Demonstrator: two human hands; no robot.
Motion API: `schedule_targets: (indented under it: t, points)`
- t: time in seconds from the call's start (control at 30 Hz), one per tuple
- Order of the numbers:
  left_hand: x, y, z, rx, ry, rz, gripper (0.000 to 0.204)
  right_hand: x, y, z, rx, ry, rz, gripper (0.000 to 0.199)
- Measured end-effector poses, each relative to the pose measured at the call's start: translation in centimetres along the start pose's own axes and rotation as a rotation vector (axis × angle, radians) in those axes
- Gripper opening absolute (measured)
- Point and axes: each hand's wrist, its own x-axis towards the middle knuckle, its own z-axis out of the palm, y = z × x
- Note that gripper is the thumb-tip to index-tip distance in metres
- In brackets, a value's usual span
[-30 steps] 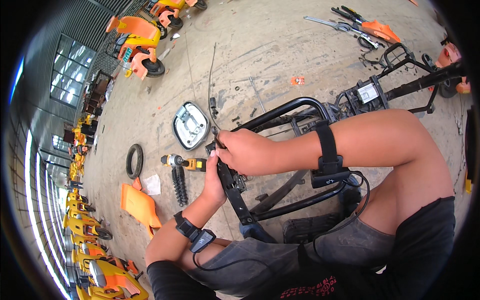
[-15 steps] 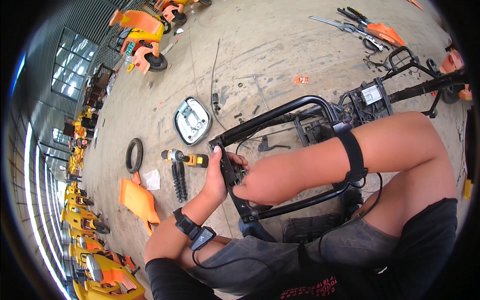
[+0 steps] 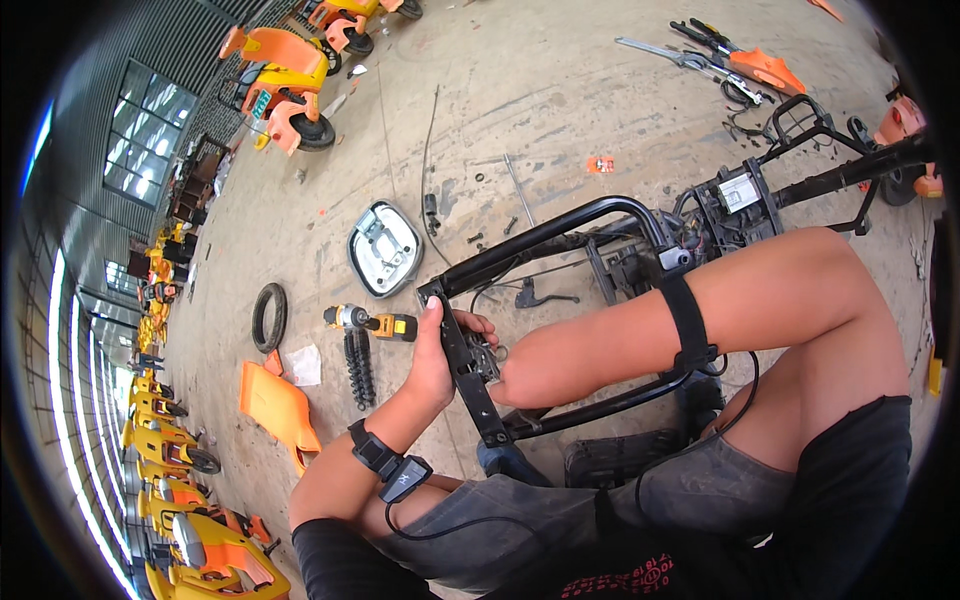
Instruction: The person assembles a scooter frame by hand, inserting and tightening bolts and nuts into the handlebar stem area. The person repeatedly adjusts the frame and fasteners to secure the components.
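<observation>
A black tubular scooter frame [image 3: 560, 222] lies before me, its flat end crossbar [image 3: 462, 362] closest to my left hand. My left hand [image 3: 436, 352] is closed round that crossbar, thumb on top and fingers reaching through to the inner side. Just inside the bar sits a small silvery metal mechanism [image 3: 484, 360], between the left fingertips and my right hand. My right hand [image 3: 525, 368] is bent down beside this mechanism with its fingers curled. The back of the hand hides most of those fingers and whatever they grip.
Left of the frame lie a yellow-black power drill [image 3: 375, 322], black coil springs [image 3: 359, 368], a tyre [image 3: 269, 317] and an orange panel [image 3: 278, 405]. Beyond it are a white-lined cover [image 3: 386, 250], a brake lever [image 3: 545, 295] and several bolts. Yellow scooters [image 3: 170, 450] line the left wall.
My right hand has shifted slightly right, away from the crossbar, and more of the metal mechanism shows. My left hand keeps its hold.
</observation>
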Motion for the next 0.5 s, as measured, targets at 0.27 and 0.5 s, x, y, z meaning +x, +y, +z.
schedule_targets:
  t: [0.27,0.5]
  points:
    - [-0.2,0.2,-0.2,0.054,-0.052,0.028,0.075,0.0,-0.5,0.7,-0.190,0.185,0.048,0.010]
    - [-0.7,0.9,1.1,0.079,-0.038,0.057,0.072,-0.4,1.4,-3.2,-0.032,0.516,0.231,0.028]
